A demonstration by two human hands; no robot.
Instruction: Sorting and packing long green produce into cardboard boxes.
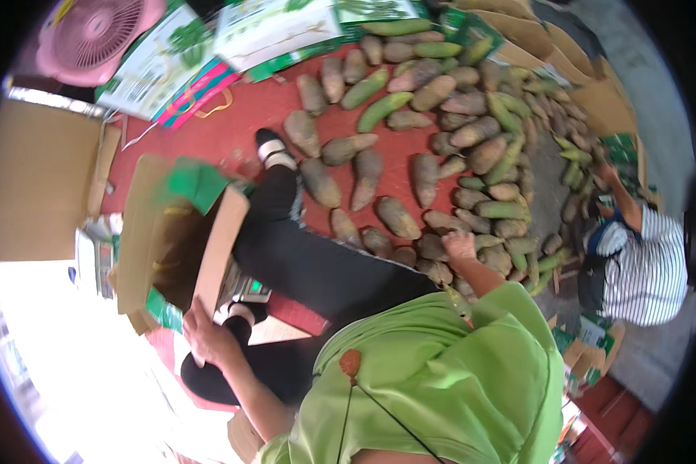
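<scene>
An open cardboard box [218, 243] stands tilted at my left, its inside dark, with green patches on its flaps. My left hand [207, 334] is closed on the near end of a box flap. At the right, my right hand [460, 246] reaches down onto a spread of plump brown tubers [398, 216]. Its fingers curve down among them, and their grip is too small to make out. Longish green vegetables [385, 110], like cucumbers, lie among the brown ones. Under the box shows a scale [254, 289] with a lit green display.
My black-trousered legs [325, 267] stretch across the red floor [209, 143] between box and tubers. A pink fan [100, 35] and printed cartons [278, 31] stand at the far left. At the far right another person in a striped shirt [649, 267] reaches toward the pile beside cardboard boxes [603, 97].
</scene>
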